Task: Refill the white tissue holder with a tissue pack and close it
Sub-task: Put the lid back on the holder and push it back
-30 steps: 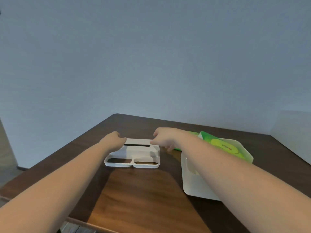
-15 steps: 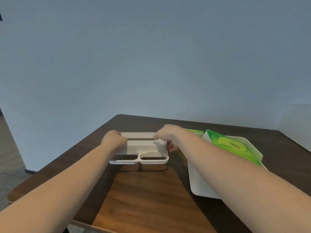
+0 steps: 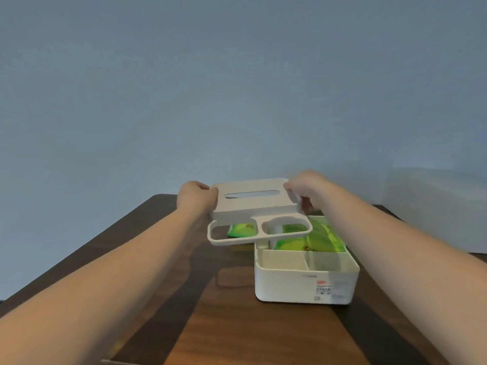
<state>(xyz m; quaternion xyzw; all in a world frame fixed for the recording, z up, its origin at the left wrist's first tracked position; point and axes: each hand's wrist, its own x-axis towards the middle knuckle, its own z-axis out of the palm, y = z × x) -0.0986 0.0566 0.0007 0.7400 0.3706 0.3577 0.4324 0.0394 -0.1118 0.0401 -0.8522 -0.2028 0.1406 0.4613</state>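
Since the earlier frame the lid (image 3: 254, 206) has risen off the counter (image 3: 237, 325) and shifted right. In the head view it hangs level, long axis left to right, its slot facing up, partly over the white tissue holder (image 3: 305, 283), where a green tissue pack (image 3: 316, 239) lies. The left hand (image 3: 196, 197) and right hand (image 3: 307, 189) clasp its short ends, fingers curled over the edges.

Two bare forearms reach in from below — no sleeves, watch or rings show on the left hand (image 3: 196, 197) or right hand (image 3: 307, 189).
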